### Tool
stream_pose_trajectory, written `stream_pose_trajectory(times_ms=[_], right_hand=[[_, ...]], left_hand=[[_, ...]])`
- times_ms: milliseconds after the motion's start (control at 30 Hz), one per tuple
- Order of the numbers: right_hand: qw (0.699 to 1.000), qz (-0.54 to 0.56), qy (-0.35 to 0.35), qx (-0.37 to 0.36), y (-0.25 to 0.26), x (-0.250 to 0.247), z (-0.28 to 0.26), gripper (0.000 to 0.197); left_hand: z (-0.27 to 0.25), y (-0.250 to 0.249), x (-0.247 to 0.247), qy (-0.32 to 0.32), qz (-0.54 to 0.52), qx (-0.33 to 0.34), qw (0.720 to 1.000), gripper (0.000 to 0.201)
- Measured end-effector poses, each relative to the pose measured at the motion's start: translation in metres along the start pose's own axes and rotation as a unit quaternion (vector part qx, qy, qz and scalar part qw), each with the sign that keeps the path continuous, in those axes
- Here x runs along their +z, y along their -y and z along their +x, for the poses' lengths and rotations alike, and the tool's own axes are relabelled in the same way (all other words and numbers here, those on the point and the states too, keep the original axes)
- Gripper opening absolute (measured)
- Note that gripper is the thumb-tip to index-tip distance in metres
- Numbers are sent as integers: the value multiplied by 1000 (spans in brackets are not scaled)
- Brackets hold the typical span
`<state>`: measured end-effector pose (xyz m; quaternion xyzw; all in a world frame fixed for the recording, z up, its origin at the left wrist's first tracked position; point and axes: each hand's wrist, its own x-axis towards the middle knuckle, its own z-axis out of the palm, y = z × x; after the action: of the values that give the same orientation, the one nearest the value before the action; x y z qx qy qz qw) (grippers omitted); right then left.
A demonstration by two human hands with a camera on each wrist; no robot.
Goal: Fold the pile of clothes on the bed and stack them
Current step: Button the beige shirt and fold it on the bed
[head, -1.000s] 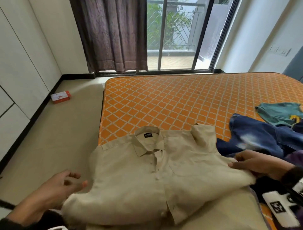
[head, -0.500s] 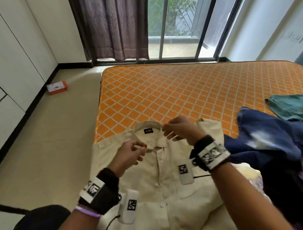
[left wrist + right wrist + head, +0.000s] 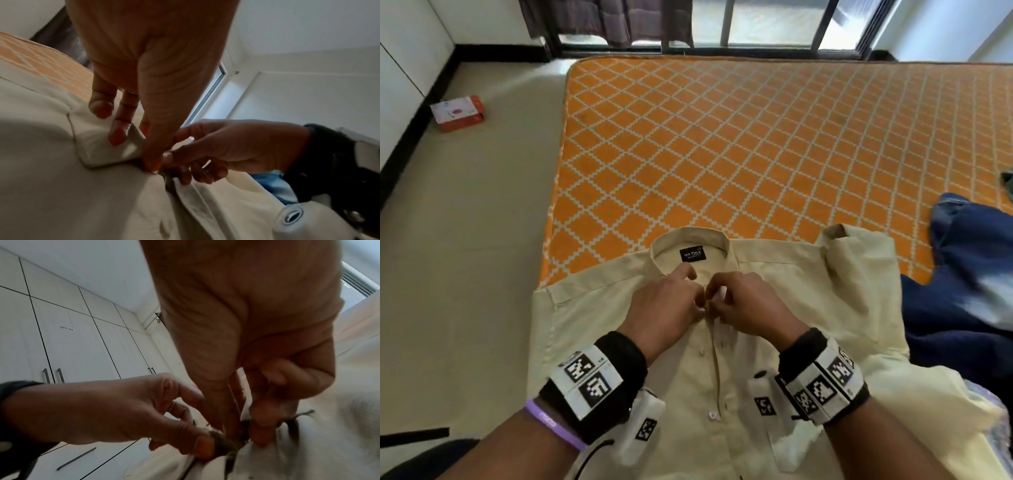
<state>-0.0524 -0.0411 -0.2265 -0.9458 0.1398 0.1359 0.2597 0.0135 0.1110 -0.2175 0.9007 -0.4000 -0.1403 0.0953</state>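
Observation:
A beige button-up shirt (image 3: pixel 784 308) lies face up at the near edge of the bed (image 3: pixel 722 144), collar toward the window. Both hands meet at its front opening just below the collar. My left hand (image 3: pixel 671 305) pinches the left edge of the opening between thumb and fingers, its index finger pointing at the collar. My right hand (image 3: pixel 743 305) pinches the right edge of the opening beside it. In the left wrist view the left hand (image 3: pixel 152 160) and the right hand (image 3: pixel 205 155) touch thumb to thumb over the shirt (image 3: pixel 61 186). Blur hides the button itself.
A heap of dark blue denim clothes (image 3: pixel 962 274) lies to the right of the shirt on the orange patterned bedcover. A red and white box (image 3: pixel 457 113) sits on the floor at the left. White wardrobe doors (image 3: pixel 72 345) stand on the left wall.
Both hands came in from the shirt's sides to the collar, then dropped slightly to the top of the front opening and now pinch it. The head camera tilted down and closer.

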Motion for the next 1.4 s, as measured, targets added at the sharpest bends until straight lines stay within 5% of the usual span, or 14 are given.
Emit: stream_pose_trajectory(times_ms=[100, 267, 500, 967, 1400], right_hand=[[998, 47, -43, 24, -7, -2, 1, 20], [970, 208, -93, 80, -17, -1, -4, 10], [905, 381, -149, 113, -16, 9, -12, 37], [911, 367, -173, 71, 4, 14, -11, 42], [861, 487, -136, 58, 2, 17, -13, 42]], left_hand=[[10, -2, 3, -39, -6, -27, 999, 14], [15, 10, 5, -35, -181, -82, 980, 4], [12, 11, 5, -27, -366, -103, 925, 12], [14, 6, 16, -78, -328, -71, 939, 22], [9, -3, 14, -122, -284, -116, 944, 25]])
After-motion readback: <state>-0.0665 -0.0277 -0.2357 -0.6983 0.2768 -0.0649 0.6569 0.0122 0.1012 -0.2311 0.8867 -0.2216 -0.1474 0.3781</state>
